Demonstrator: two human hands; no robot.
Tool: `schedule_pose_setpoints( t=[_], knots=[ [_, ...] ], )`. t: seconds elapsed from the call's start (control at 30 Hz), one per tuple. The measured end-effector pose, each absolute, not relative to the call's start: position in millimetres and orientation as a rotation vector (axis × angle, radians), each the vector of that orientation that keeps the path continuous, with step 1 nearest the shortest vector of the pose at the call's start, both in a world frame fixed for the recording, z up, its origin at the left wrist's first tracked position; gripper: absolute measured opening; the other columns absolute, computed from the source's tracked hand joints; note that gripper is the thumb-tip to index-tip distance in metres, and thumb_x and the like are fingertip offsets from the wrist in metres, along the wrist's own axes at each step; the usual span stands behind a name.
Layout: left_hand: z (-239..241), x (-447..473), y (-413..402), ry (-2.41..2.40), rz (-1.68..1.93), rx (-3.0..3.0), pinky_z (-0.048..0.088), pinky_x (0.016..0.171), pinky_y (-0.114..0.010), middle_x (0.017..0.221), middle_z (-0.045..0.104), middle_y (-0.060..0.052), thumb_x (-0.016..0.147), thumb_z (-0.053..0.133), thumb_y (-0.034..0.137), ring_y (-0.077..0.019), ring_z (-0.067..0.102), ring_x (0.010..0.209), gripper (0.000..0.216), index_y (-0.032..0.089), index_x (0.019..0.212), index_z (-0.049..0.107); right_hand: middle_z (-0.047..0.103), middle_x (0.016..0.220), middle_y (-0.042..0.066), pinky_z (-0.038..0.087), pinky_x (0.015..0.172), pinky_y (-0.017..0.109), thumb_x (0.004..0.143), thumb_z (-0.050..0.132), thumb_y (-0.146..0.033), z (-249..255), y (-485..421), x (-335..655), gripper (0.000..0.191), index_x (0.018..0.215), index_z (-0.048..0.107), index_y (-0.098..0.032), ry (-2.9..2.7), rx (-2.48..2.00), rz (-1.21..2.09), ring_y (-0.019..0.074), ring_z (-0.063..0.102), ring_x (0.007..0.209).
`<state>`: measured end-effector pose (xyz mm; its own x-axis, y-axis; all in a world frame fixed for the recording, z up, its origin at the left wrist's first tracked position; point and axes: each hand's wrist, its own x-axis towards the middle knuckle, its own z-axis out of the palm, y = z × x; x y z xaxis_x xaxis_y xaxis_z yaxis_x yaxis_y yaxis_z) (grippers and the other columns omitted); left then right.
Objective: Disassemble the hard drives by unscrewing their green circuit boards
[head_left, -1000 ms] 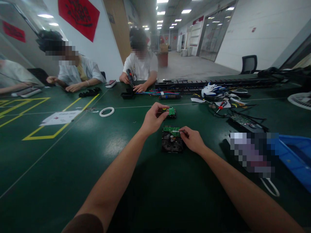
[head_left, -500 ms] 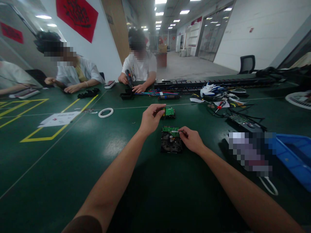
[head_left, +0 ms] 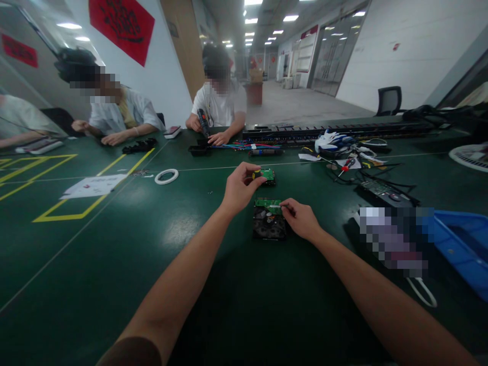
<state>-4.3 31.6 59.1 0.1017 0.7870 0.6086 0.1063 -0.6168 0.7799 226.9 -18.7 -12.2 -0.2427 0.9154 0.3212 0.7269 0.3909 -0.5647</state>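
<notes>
A hard drive (head_left: pixel 269 223) with a green circuit board along its far edge lies flat on the green table in front of me. My right hand (head_left: pixel 299 216) is closed at its right side, pinching a thin, light-tipped tool (head_left: pixel 275 206) that reaches over the board; its exact kind is unclear. Just beyond lies a smaller drive-like unit (head_left: pixel 270 176) with a green board on top. My left hand (head_left: pixel 241 187) is at that unit's left side, thumb and fingers closed around a small yellow-and-black piece (head_left: pixel 256 174), partly hidden by the fingers.
To the right are a blue bin (head_left: pixel 463 244), a circuit board with cables (head_left: pixel 389 192), a red screwdriver (head_left: pixel 346 165) and blue-white gloves (head_left: pixel 333 141). A white tape ring (head_left: pixel 166 177) and paper (head_left: pixel 93 186) lie left. Across the table a co-worker (head_left: pixel 219 101) holds a power tool.
My left hand has shifted slightly right, its thumb now overlapping the smaller unit's board. My right hand and the hard drive have hardly moved.
</notes>
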Motion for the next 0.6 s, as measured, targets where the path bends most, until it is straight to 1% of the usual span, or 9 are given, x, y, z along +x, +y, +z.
schedule_pose_setpoints(
  t=[0.1, 0.23, 0.43, 0.6],
  knots=[
    [60.0, -5.0, 32.1, 0.854, 1.56, 1.828, 0.057, 0.078, -0.028, 0.107, 0.068, -0.004, 0.086, 0.073, 0.022, -0.0152, 0.068, 0.094, 0.023, 0.021, 0.106, 0.062, 0.068, 0.078, 0.001, 0.038, 0.061, 0.028, 0.098, 0.05, -0.035, -12.3, -18.7, 227.3, 0.021, 0.106, 0.066, -0.023, -2.041, -1.396, 0.399, 0.0169, 0.059, 0.065],
    [60.2, -7.5, 33.9, 0.834, 1.551, 1.844, 0.056, 0.076, -0.027, 0.109, 0.067, -0.005, 0.087, 0.071, 0.021, -0.0156, 0.067, 0.095, 0.021, 0.021, 0.106, 0.063, 0.068, 0.08, 0.001, 0.038, 0.061, 0.028, 0.099, 0.05, -0.034, -12.9, -18.5, 228.0, 0.02, 0.106, 0.066, -0.024, -2.04, -1.401, 0.389, 0.0167, 0.059, 0.067],
    [61.3, -12.7, 36.5, 0.854, 1.551, 1.893, 0.056, 0.083, -0.03, 0.111, 0.068, -0.006, 0.086, 0.072, 0.02, -0.017, 0.067, 0.098, 0.023, 0.021, 0.108, 0.067, 0.067, 0.077, 0.001, 0.038, 0.06, 0.028, 0.099, 0.05, -0.034, -12.9, -18.2, 228.4, 0.02, 0.107, 0.066, -0.024, -2.05, -1.421, 0.399, 0.0166, 0.059, 0.066],
    [62.6, -16.1, 38.0, 0.853, 1.507, 1.894, 0.056, 0.084, -0.032, 0.111, 0.071, -0.006, 0.087, 0.071, 0.021, -0.0184, 0.068, 0.099, 0.023, 0.021, 0.11, 0.069, 0.068, 0.079, 0.001, 0.038, 0.061, 0.028, 0.099, 0.05, -0.035, -12.6, -18.4, 228.3, 0.02, 0.107, 0.065, -0.024, -2.046, -1.412, 0.413, 0.0168, 0.059, 0.067]
  ],
)
